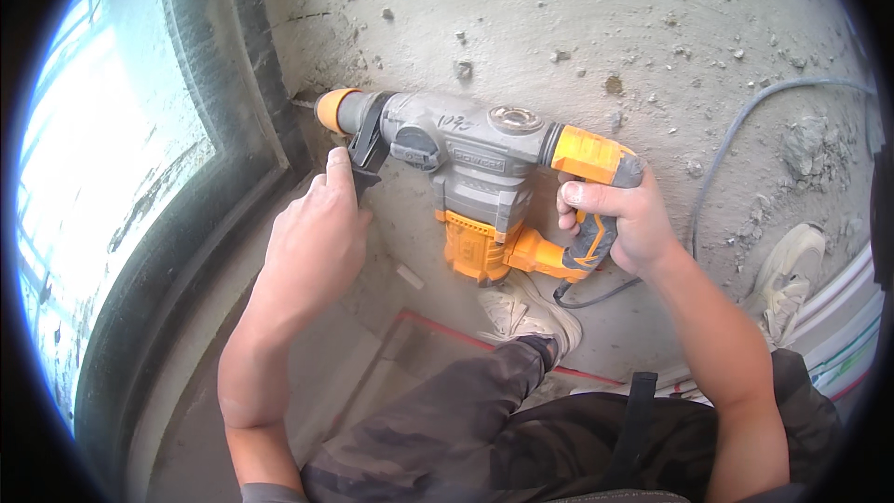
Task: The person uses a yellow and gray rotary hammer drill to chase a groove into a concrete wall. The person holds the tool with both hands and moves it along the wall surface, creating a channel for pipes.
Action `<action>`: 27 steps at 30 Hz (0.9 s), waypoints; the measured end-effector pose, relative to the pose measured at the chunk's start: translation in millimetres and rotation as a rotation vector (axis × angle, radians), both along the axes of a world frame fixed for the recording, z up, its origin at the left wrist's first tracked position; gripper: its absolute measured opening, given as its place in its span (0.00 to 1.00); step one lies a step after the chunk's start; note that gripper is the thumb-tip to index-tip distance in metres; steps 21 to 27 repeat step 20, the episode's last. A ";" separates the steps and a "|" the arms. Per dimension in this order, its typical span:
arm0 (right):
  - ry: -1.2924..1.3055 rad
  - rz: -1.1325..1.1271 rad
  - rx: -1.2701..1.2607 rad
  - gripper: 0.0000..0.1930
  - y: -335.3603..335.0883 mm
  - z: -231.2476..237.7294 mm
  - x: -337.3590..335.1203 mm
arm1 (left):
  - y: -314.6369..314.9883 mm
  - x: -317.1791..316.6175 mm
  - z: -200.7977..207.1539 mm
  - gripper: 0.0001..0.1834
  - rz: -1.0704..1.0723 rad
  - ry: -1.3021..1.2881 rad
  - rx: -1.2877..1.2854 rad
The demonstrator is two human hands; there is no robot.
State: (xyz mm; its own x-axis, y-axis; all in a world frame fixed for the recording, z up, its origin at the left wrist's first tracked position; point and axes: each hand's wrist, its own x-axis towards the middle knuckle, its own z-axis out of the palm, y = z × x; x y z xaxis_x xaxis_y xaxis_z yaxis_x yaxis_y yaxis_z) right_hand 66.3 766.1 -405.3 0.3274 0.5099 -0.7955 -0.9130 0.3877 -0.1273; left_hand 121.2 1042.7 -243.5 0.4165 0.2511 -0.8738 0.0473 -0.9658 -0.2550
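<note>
A grey and orange rotary hammer drill (480, 144) lies across the view, its chuck end pointing left. My right hand (626, 216) is closed round its rear handle, thumb over the grip. At the front, my left hand (321, 228) is closed on the black side handle (371, 144), one finger lying along it; its other fingers are partly hidden. Beyond the orange chuck collar (333, 112), a short stretch of drill bit (304, 103) reaches the corner beside the dark frame (265, 65). Whether the tip is inside the material I cannot tell.
A bright window pane (121, 130) fills the left side. Rubble (815, 154) and small chips lie over the rough grey concrete (559, 19). A grey cable (722, 168) curves along the right. My shoes (531, 307) stand below the drill, near a red line (447, 328).
</note>
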 end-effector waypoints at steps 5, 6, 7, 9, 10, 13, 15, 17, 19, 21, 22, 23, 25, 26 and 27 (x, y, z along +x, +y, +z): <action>-0.056 -0.016 0.056 0.14 20.3 -7.7 4.1 | 19.5 -7.4 -1.1 0.37 0.001 -0.047 -0.004; -0.070 0.010 0.034 0.12 24.2 -6.3 5.9 | 25.3 -8.2 -2.7 0.37 0.001 -0.061 -0.011; -0.082 0.005 0.045 0.11 27.2 -6.6 7.6 | 28.2 -10.0 -3.2 0.37 0.001 -0.073 -0.007; -0.103 -0.010 0.064 0.09 31.0 -7.8 12.0 | 31.3 -10.9 -5.6 0.37 -0.003 -0.094 -0.001; -0.122 0.017 0.040 0.10 34.1 -7.4 11.9 | 34.0 -9.5 -9.1 0.37 0.013 -0.110 0.003; -0.165 0.092 -0.004 0.12 49.0 -2.5 18.0 | 57.2 -19.4 -13.5 0.37 0.051 -0.181 -0.041; -0.176 0.126 0.016 0.12 53.3 8.2 32.4 | 69.5 -25.4 -9.6 0.37 0.074 -0.236 -0.094; -0.186 0.082 -0.007 0.15 52.1 25.6 41.3 | 61.8 -24.9 -8.2 0.39 0.159 -0.221 -0.063; -0.205 0.116 0.003 0.18 34.4 30.9 44.6 | 49.5 -26.5 -3.7 0.41 0.182 -0.139 -0.012; -0.259 0.157 0.013 0.23 23.5 28.0 45.7 | 50.8 -20.3 3.4 0.41 0.176 -0.160 -0.002; -0.259 0.157 0.013 0.23 23.5 28.0 45.7 | 50.8 -20.3 3.4 0.41 0.176 -0.160 -0.002; -0.259 0.157 0.013 0.23 23.5 28.0 45.7 | 50.8 -20.3 3.4 0.41 0.176 -0.160 -0.002; -0.259 0.157 0.013 0.23 23.5 28.0 45.7 | 50.8 -20.3 3.4 0.41 0.176 -0.160 -0.002; -0.259 0.157 0.013 0.23 23.5 28.0 45.7 | 50.8 -20.3 3.4 0.41 0.176 -0.160 -0.002; -0.259 0.157 0.013 0.23 23.5 28.0 45.7 | 50.8 -20.3 3.4 0.41 0.176 -0.160 -0.002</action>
